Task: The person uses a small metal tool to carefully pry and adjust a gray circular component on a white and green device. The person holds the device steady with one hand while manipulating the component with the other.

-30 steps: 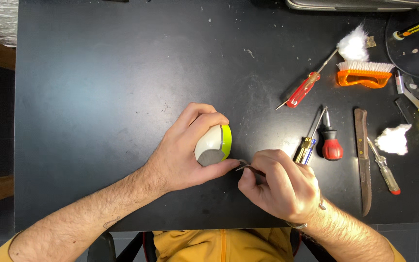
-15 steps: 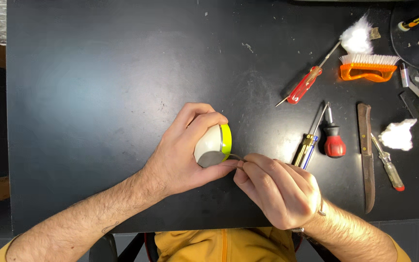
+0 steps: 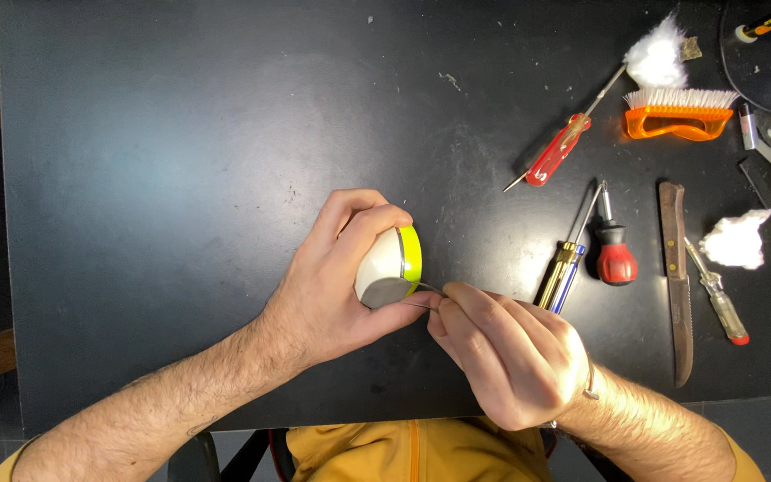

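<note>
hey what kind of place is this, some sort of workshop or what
Probably a hobby or repair workbench: a black table with screwdrivers laid out, an orange brush and a knife, while the left hand grips a small round device and the right hand probes it.

The desk [image 3: 180,134] I am working at is showing matt black, dusted with pale specks. In my left hand [image 3: 332,286] I am holding a round gadget [image 3: 390,268] that is showing white with a neon yellow-green band and a grey face. My right hand [image 3: 510,357] is pinching a thin silver pick [image 3: 428,287]. Further right are lying a red-handled screwdriver [image 3: 557,150], a stubby one [image 3: 616,254] in red and black, another [image 3: 562,272] in amber and blue (half see-through), an orange brush [image 3: 680,114] with white bristles, white cotton tufts [image 3: 735,239] and a brown-handled knife [image 3: 675,277]. I am wearing mustard yellow.
</note>
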